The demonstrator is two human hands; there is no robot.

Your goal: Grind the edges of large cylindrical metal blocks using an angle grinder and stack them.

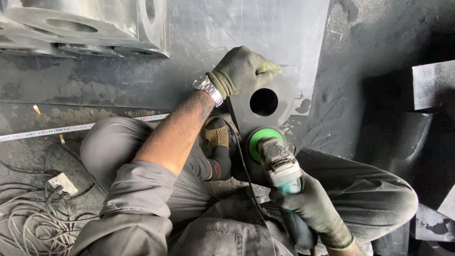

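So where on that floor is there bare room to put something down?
Bare floor lies right of the flat sheet. Another patch runs between the tape measure and the stacked steel plates. It is crowded around the angle grinder, the holed plate and the cable tangle.

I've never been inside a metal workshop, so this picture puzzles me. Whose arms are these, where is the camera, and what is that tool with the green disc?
The camera sits on the worker's head and looks down, so you see that person's own arms and bent knees, squatting on a dark floor. The left hand, in a grey-green glove with a wristwatch above it, presses down on a flat metal plate with a round hole. The gloved right hand grips a hand-held angle grinder; its green disc sits at the plate's near edge. Around them lie a tape measure stretched along the floor, a tangle of cables with a white plug at the left, and stacked metal parts at the top left.
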